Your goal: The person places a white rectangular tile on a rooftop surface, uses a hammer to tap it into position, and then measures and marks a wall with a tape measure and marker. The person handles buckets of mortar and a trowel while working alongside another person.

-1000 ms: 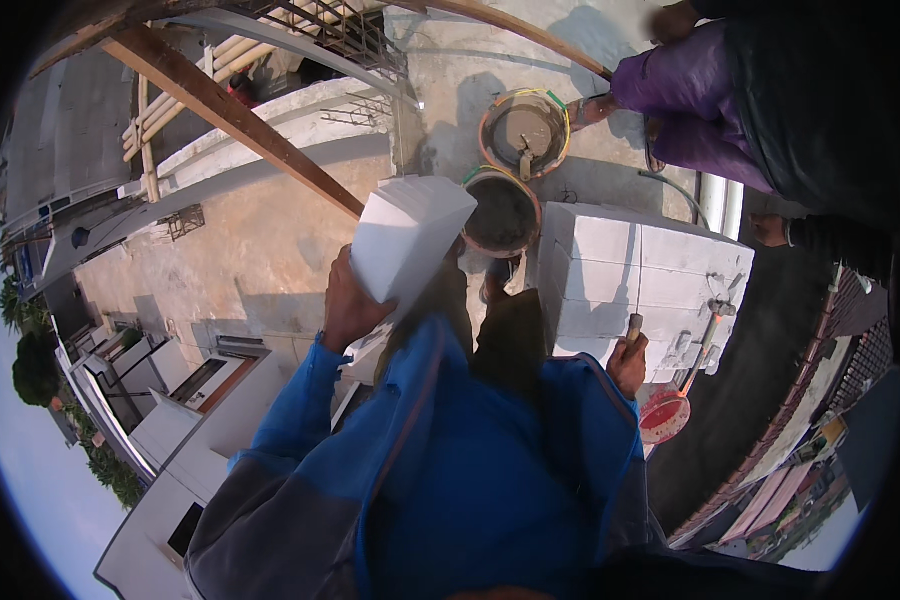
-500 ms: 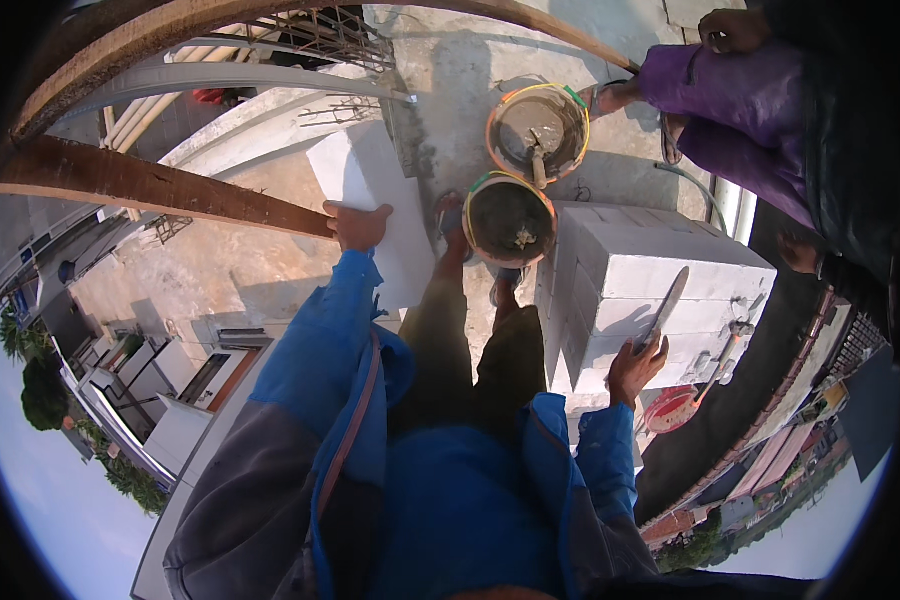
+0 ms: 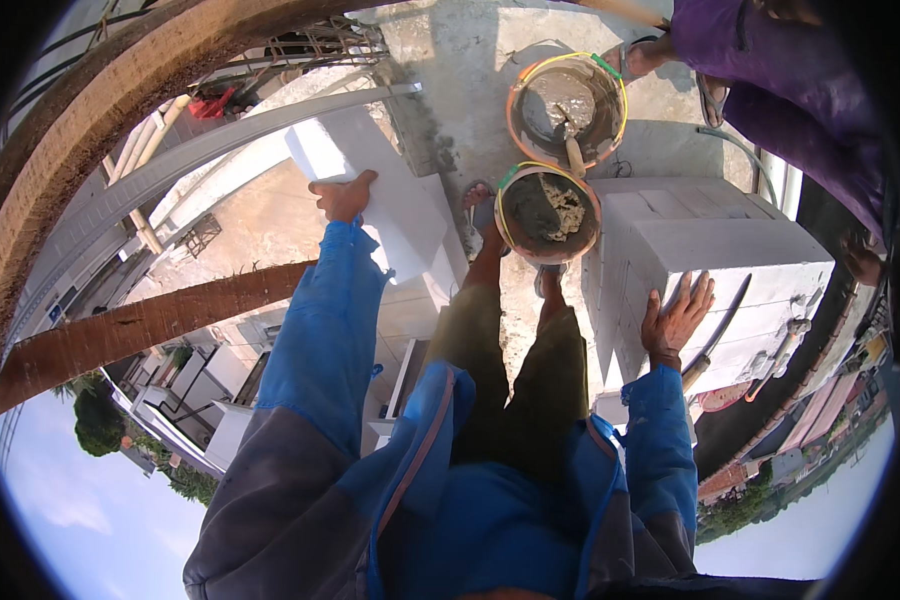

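Note:
My left hand [image 3: 344,197] grips the edge of a smooth white building block [image 3: 380,215], its fingers curled over the side. That block stands on the wall at my left. On the right, my right hand [image 3: 678,318] lies flat on a stack of white blocks [image 3: 700,245], fingers stretched out and holding nothing. A long dark blade with a wooden handle [image 3: 722,335] rests on the same stack, just right of that hand. Farther right lies a hammer-like tool [image 3: 778,362] with an orange handle end.
Two buckets of grey mortar, a near one [image 3: 548,218] and a far one [image 3: 567,110] with a trowel [image 3: 572,145], stand ahead of my feet. A brown wooden beam [image 3: 150,325] crosses at left. Another person in purple trousers [image 3: 770,55] stands at far right.
My right hand has let go of the blade, which now lies on the stack, and is spread on the block. My left hand stays on its block. The whole view has shifted.

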